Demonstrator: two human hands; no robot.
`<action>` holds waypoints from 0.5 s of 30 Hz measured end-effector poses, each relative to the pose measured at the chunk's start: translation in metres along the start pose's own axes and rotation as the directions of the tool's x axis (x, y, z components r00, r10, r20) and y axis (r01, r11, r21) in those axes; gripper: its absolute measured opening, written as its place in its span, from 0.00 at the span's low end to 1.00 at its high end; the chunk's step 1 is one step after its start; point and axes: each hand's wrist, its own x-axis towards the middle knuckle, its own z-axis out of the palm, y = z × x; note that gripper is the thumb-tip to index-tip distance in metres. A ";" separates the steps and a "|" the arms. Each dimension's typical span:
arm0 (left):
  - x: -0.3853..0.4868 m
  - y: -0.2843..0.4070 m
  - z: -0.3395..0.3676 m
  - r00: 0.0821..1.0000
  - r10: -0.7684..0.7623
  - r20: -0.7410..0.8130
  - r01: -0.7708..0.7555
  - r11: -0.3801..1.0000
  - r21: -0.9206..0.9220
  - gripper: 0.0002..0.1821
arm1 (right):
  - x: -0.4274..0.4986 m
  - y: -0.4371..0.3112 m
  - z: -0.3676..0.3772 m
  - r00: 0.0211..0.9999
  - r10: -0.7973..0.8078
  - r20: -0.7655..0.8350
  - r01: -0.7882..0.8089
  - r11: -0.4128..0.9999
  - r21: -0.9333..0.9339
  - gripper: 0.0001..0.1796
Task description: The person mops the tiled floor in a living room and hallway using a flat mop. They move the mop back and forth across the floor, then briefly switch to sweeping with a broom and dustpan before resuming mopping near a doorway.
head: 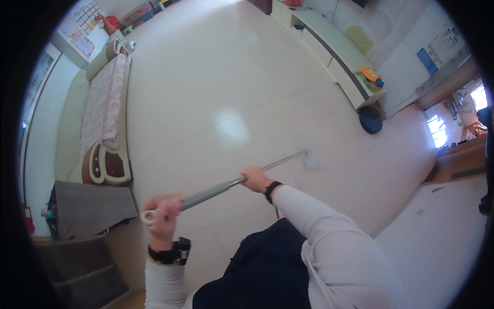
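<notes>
A flat mop's long handle [210, 194] runs slantwise across the view, from a white ring at its lower left end to the pale, flat mop head [307, 151] on the glossy tiled floor [185, 96]. Around the grey upper part, close to the ring, my left hand [163, 214] is closed. Farther down, my right hand [255, 179] grips the thin metal part of the handle. Both wrists wear black bands, and the left one carries a small black device.
A sofa with a patterned cover [104, 100] lines the left side, with a grey box-like piece [92, 208] below it. Along the right wall stands a long low cabinet [332, 50], with a dark round object [371, 119] on the floor at its near end. A doorway opens at far right.
</notes>
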 end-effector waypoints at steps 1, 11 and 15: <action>-0.013 0.023 -0.022 0.998 0.049 -0.026 -0.046 0.994 0.097 0.11 | 0.008 -0.037 0.018 1.000 -0.029 -0.005 0.029 1.000 0.002 0.10; -0.098 0.172 -0.167 0.991 0.054 -0.124 -0.048 0.998 0.043 0.14 | 0.032 -0.286 0.128 0.975 -0.217 0.044 0.179 0.888 0.424 0.12; -0.112 0.161 -0.177 0.980 0.136 -0.145 -0.140 0.990 -0.020 0.14 | 0.026 -0.293 0.132 0.978 -0.204 0.043 0.169 0.896 0.410 0.08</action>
